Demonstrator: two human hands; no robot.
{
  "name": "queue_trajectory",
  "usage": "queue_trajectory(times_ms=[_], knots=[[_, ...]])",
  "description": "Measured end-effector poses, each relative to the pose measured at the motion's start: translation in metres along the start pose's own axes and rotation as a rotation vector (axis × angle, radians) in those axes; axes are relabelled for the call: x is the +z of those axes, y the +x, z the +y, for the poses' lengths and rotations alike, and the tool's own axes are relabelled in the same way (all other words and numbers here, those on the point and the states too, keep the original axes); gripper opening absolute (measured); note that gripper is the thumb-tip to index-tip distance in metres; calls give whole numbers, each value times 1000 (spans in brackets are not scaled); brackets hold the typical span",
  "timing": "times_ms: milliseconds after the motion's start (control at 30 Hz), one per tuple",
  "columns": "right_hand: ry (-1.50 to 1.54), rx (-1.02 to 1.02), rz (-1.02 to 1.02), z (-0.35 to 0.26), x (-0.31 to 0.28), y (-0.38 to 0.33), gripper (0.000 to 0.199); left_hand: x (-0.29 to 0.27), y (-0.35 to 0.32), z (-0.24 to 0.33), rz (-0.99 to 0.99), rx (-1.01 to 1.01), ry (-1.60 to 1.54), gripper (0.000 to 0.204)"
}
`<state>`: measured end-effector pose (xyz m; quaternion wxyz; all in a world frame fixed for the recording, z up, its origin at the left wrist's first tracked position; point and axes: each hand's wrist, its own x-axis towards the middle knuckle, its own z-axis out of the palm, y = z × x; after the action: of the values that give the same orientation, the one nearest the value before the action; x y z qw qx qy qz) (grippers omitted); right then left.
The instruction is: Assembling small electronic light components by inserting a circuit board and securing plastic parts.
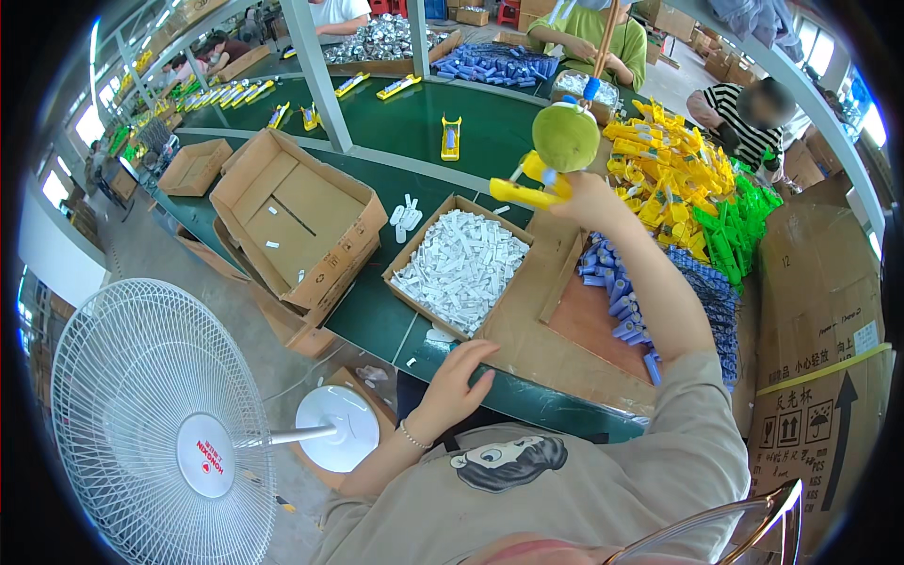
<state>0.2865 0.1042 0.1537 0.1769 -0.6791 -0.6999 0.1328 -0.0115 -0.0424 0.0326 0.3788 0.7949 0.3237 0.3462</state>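
Observation:
My right hand (586, 201) reaches out over the bench and grips a yellow plastic housing (524, 194), which sticks out to the left of the fingers. A round green ball-like object (565, 137) hangs from a cord just above this hand and hides some of its fingers. My left hand (456, 384) rests by the near bench edge, fingers stretched and thumb apart, with nothing in it. Just beyond it stands a shallow cardboard box (388, 274) full of small white plastic pieces (461, 268). A few more white pieces (405, 218) lie left of the box.
Yellow housings (664, 169), green parts (730, 231) and blue-wrapped cylinders with wires (692, 292) are heaped at the right. A large open carton (292, 221) stands left, a white fan (169, 443) nearer. Housings lie on the green belt (400, 132). Co-workers (621, 47) sit across it.

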Motion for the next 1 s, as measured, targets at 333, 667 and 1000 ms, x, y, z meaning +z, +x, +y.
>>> queue_trajectory(times_ms=[333,667,1000], knots=[[145,-206,-420,-10,-49,-101,65,22,43,-25,135,-126,210,65],[475,-362,-434,-12,7,-79,68,35,63,8,-127,-271,-77,84],[210,112,38,16,51,-66,68,1,19,-1,168,-267,-1099,71]])
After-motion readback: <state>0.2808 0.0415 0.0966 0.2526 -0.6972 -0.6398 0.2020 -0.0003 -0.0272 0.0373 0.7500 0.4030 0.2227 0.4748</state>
